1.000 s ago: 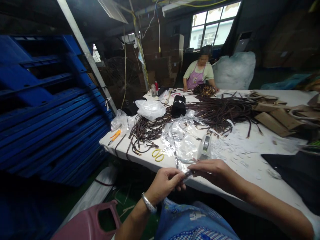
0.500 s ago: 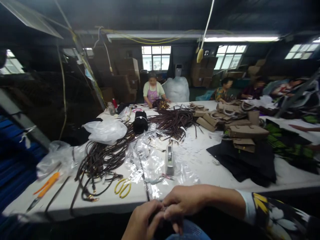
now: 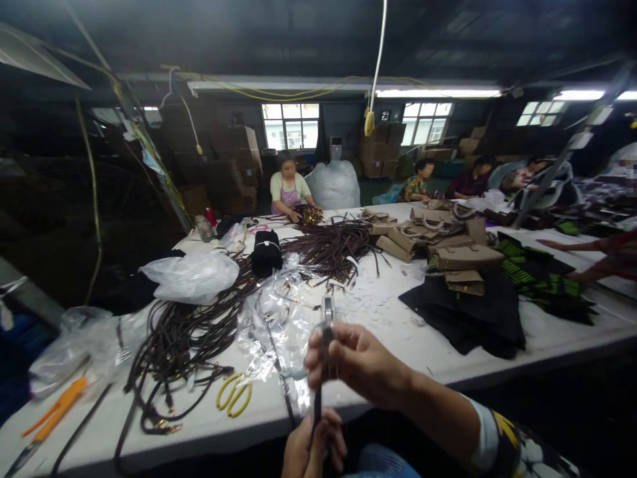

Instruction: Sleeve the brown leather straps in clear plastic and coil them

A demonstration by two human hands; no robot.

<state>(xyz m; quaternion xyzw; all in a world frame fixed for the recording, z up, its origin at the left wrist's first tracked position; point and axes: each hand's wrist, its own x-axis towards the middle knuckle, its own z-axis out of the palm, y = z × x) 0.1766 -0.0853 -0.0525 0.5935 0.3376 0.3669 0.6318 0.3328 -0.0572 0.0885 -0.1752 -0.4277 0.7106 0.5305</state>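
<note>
My right hand [image 3: 365, 365] is raised over the table's front edge, its fingers pinching the upper end of a dark narrow strap [image 3: 317, 401]. Below it my left hand [image 3: 313, 445] is closed around the lower part of the same strap, which runs upright between the hands. Blur and fingers hide the strap's upper end. Just behind my right hand stands a grey tape dispenser [image 3: 328, 308], partly covered by the fingers. Clear plastic bags [image 3: 263, 318] lie left of it, and yellow-handled scissors [image 3: 233, 395] rest near the front edge.
Brown cords with gold clasps [image 3: 194, 345] spread across the left side. An orange-handled cutter [image 3: 57, 411] lies at the front left corner. Tan bags [image 3: 462, 255] and black fabric [image 3: 478, 318] are piled at right. A co-worker [image 3: 288, 189] sits across the table; others are farther right.
My right hand has risen from beside my left hand, and the dark strap now shows between them. The view has turned slightly right. The dispenser has become partly covered.
</note>
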